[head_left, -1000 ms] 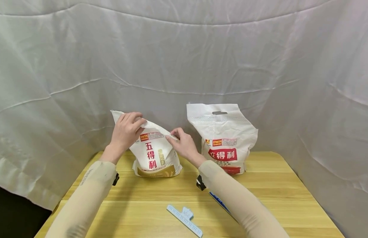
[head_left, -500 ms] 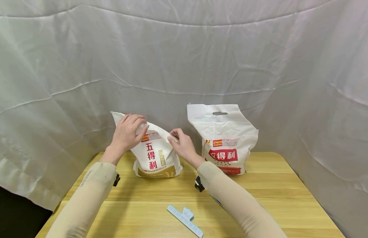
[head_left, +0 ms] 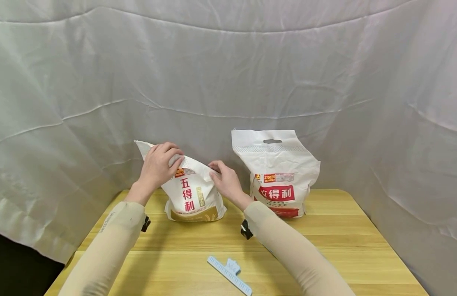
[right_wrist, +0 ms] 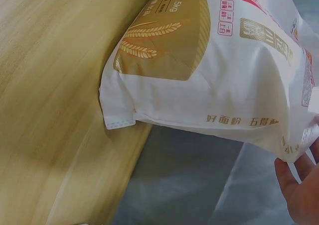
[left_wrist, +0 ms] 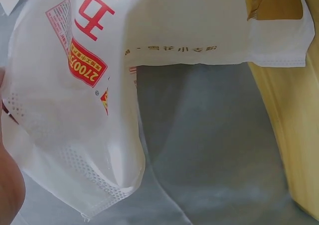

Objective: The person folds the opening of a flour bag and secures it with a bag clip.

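A white flour bag [head_left: 188, 193] with red characters and a gold base stands on the table, its top slanting down to the right. My left hand [head_left: 158, 164] grips the top edge, thumb in front and fingers behind. At the lower right end of that edge, my right hand [head_left: 226, 181] pinches the material. The left wrist view shows the bag's dotted top band [left_wrist: 84, 168] and a loose corner; part of the hand is at the left border. In the right wrist view, fingertips of my right hand [right_wrist: 304, 192] are at the bag's upper corner.
A second white flour bag [head_left: 284, 164] with a handle hole stands to the right. A light blue bag clip [head_left: 229, 273] lies on the wooden table [head_left: 184, 250] near the front. Grey cloth [head_left: 228, 74] hangs behind and at both sides.
The bag's top edge has dropped a little between the hands, and its dotted band now faces front. A dark blue object seen earlier is almost wholly hidden by the right forearm.
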Available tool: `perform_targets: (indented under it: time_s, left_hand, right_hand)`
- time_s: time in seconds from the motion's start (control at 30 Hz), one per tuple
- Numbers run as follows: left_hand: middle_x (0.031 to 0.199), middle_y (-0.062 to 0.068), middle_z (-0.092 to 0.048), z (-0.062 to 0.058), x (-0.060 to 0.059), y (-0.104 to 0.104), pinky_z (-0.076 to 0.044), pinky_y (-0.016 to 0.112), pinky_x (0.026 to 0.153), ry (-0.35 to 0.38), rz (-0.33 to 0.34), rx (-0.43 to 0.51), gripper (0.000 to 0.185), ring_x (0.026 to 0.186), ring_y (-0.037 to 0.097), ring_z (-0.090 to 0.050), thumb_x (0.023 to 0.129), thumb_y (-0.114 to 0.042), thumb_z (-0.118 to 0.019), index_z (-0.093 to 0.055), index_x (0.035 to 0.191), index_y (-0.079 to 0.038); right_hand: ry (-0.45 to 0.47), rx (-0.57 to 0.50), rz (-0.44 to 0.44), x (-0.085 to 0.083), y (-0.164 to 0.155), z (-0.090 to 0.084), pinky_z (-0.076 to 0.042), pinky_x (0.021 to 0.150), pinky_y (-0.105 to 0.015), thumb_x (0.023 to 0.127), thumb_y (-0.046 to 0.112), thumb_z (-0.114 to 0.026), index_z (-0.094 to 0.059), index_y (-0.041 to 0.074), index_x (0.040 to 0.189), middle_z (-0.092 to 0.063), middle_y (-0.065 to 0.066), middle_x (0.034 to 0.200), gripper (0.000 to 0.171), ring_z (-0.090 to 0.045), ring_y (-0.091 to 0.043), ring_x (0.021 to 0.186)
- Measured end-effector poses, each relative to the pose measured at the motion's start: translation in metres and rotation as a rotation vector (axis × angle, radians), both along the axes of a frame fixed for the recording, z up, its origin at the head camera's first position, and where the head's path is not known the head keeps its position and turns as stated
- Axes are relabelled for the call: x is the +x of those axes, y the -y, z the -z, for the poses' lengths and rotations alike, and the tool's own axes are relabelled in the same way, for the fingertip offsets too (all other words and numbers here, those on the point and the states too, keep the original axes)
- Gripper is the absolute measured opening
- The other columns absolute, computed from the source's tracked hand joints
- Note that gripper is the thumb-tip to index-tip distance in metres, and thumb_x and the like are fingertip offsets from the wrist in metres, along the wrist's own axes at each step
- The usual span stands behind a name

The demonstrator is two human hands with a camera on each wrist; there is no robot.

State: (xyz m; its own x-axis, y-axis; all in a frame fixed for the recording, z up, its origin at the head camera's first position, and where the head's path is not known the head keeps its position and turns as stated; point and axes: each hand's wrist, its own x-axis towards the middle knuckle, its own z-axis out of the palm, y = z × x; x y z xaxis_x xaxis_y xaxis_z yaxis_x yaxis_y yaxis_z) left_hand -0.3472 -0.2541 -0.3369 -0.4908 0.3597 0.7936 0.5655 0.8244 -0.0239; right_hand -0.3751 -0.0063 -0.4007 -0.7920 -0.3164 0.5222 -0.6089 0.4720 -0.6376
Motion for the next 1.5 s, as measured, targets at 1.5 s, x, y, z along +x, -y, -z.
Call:
perform_targets:
  time_s: [1.5]
  left_hand:
    - [0.098,0.008,-0.070,0.0047,-0.0065,-0.0018,-0.046,0.052,0.099,0.143,-0.086,0.026,0.007,0.099,0.032,-0.065,0.098,-0.012,-0.071,-0.072,0.100,-0.006]
  right_hand:
    - [-0.084,-0.030,0.032,-0.0087,0.0019,0.0054,-0.061,0.085,-0.034,0.098,-0.003,-0.065,-0.079,0.010,0.113,-0.079,-0.005,0.109,0.024,-0.076,-0.020,0.098]
